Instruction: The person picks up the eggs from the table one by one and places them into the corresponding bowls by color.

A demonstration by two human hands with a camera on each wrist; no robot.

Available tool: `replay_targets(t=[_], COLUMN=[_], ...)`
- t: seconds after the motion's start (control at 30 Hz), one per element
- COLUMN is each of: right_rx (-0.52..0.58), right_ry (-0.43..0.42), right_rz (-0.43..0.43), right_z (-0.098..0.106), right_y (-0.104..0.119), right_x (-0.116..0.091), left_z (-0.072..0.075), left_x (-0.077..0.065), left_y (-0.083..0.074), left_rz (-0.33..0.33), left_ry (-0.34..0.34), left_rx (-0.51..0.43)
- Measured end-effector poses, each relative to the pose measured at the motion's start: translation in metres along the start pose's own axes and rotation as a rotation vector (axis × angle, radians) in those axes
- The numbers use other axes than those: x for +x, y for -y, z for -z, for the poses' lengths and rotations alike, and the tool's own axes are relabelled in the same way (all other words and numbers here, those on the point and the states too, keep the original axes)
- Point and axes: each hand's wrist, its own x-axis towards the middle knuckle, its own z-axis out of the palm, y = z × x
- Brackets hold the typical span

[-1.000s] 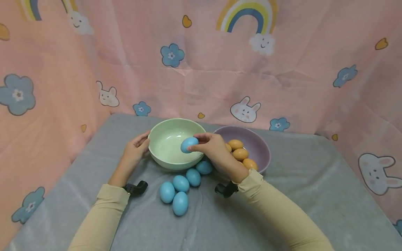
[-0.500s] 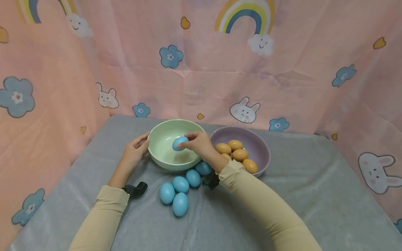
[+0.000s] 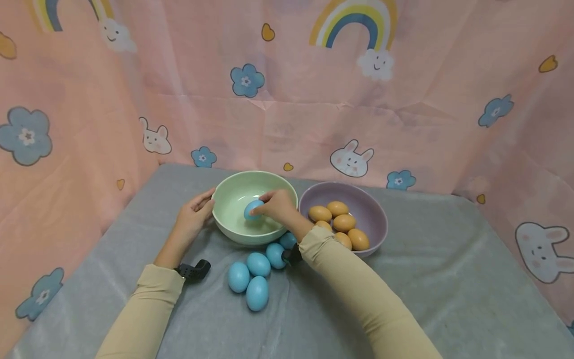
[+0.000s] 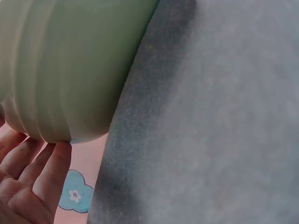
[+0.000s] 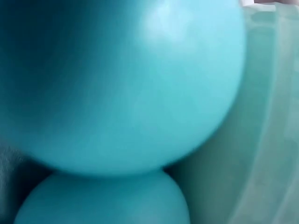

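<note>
My right hand (image 3: 279, 207) pinches a blue egg (image 3: 253, 210) between thumb and fingers, down inside the light green bowl (image 3: 230, 227). My left hand (image 3: 193, 214) rests its fingertips against the outside of that bowl at the left; the left wrist view shows these fingers (image 4: 51, 172) fairly straight on the ribbed wall. Several more blue eggs (image 3: 257, 293) lie on the grey cloth in front of the bowl, one partly hidden by the right wrist. Close up in the right wrist view, blue eggs (image 5: 140, 93) fill most of the picture beside the green wall.
A purple bowl (image 3: 374, 214) holding several brown eggs (image 3: 344, 223) stands right beside the green one. Grey cloth (image 3: 439, 259) covers the table. A pink printed curtain (image 3: 287, 119) hangs behind and at both sides.
My right hand has carried the blue egg leftward and lower into the green bowl. The left hand stays at the bowl's side, and the other eggs lie as before.
</note>
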Motion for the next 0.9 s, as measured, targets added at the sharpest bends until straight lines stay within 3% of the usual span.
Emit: replay_targets(t=[0.27,0.53,0.77,0.9], right_rx=[-0.078,-0.134,-0.196,-0.153], right_ry=[0.081,0.11,0.099,0.08], right_rz=[0.004,0.028,0.012,0.015], right_z=[-0.003,-0.0062,-0.006,-0.0031], right_y=[0.0022,-0.0007,-0.0002,-0.003], right_x=[0.0051,0.0085,0.0087,0.006], left_z=[0.0023,0.0036,0.0016,-0.0007], left_x=[-0.0012,-0.002,-0.0004,0.0006], left_y=[-0.0025,-0.0028,-0.0022,-0.0003], left_rz=[-0.01,0.008,0.009,0.008], left_ry=[0.002,-0.006,-0.011,-0.001], left_rx=[0.014,0.032,0.034,0.028])
